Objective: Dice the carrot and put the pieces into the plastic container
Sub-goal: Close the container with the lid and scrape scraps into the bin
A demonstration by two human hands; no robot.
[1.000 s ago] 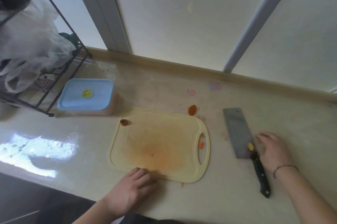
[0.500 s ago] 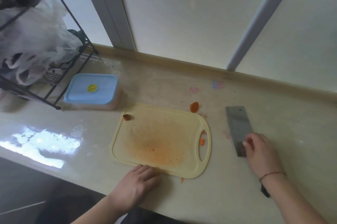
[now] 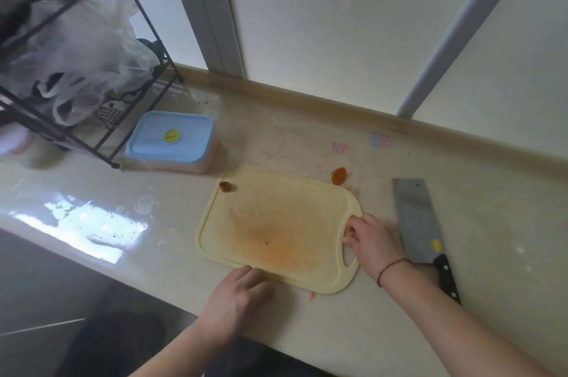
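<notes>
Off the cleaver and over to the board goes the right hand (image 3: 373, 243): a moment back it sat on the blade, now its fingers curl at the board's handle slot, where an orange scrap lay earlier. Whether they pinch that scrap or just hook the slot, I cannot tell; the fingertips are hidden. Left hand (image 3: 242, 293) stays put, fingers loosely bent and resting on the board's near edge at 6 o'clock.

Where's the carrot? Mostly gone from sight. The board (image 3: 276, 223) shows only an orange stain, a brownish stub (image 3: 225, 187) at its 11 o'clock corner, a round slice (image 3: 339, 175) on the counter just off the 1 o'clock corner, and a sliver (image 3: 312, 296) off the near edge at 5 o'clock. The container (image 3: 170, 140) sits at 10 o'clock from the board, near but apart, blue lid on, so its contents are hidden.

Cleaver (image 3: 419, 220) lies flat at 3 o'clock, handle toward the person, nobody holding it. To me that says the cutting is finished and this is clean-up: gather strays, or lift the board. A wire rack (image 3: 101, 137) with plastic bags (image 3: 83, 48) stands beyond the container at 10 o'clock.
</notes>
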